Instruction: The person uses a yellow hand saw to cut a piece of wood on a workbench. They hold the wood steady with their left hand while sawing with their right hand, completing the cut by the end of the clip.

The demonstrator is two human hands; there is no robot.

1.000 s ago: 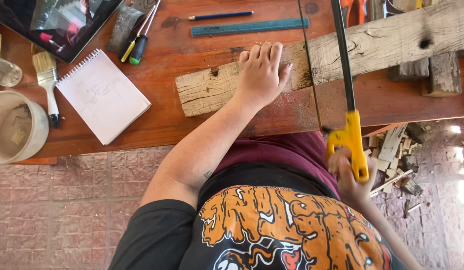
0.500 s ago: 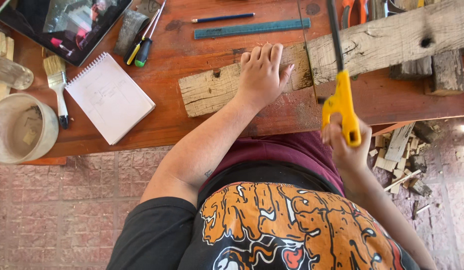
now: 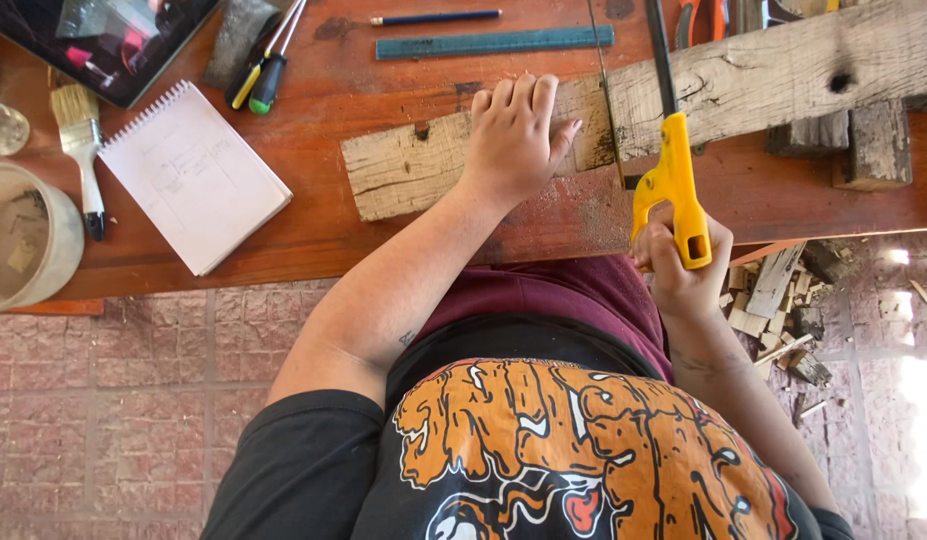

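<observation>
two hands: left hand (image 3: 513,135) flat on plank (image 3: 423,165), right hand (image 3: 683,265) clenching saw (image 3: 671,180); bucket (image 3: 28,235) holds scraps

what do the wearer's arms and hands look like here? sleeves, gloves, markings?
Both hands bare, no gloves: left hand, right hand. No rings, watch or wristbands visible. Forearms uncovered. Short black sleeve ends at the left upper arm; a small dark mark, too small to read, sits on the inner arm near the elbow. Right sleeve barely in view.
</observation>
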